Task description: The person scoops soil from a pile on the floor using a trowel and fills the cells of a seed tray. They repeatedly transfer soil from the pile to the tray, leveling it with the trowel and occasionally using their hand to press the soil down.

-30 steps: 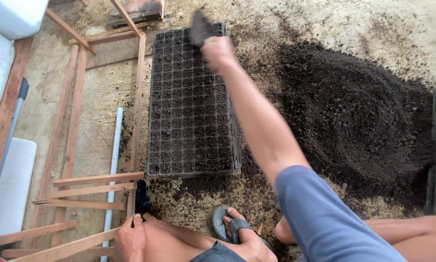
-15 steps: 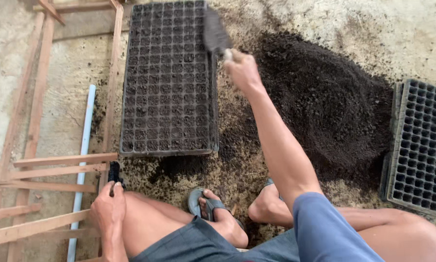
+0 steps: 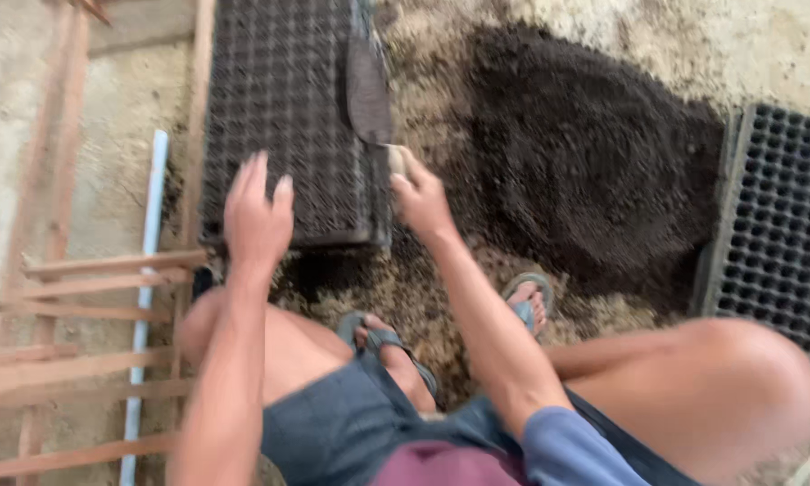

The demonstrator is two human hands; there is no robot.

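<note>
— On the ground ahead, what is seen?
— A black seedling tray, cells filled with dark soil, is touched near its front edge by the left hand, fingers spread, nothing grasped. A trowel is gripped by the right hand over the tray's right edge.
— And around it?
— A soil heap lies just right; beyond it, an empty tray. Wooden slats and a white pipe lie left.

Place: a plant nursery work floor where I squat | Signs: black seedling trays top centre and right edge, dark potting-soil heap upper right, wooden slats left, bare concrete ground.
</note>
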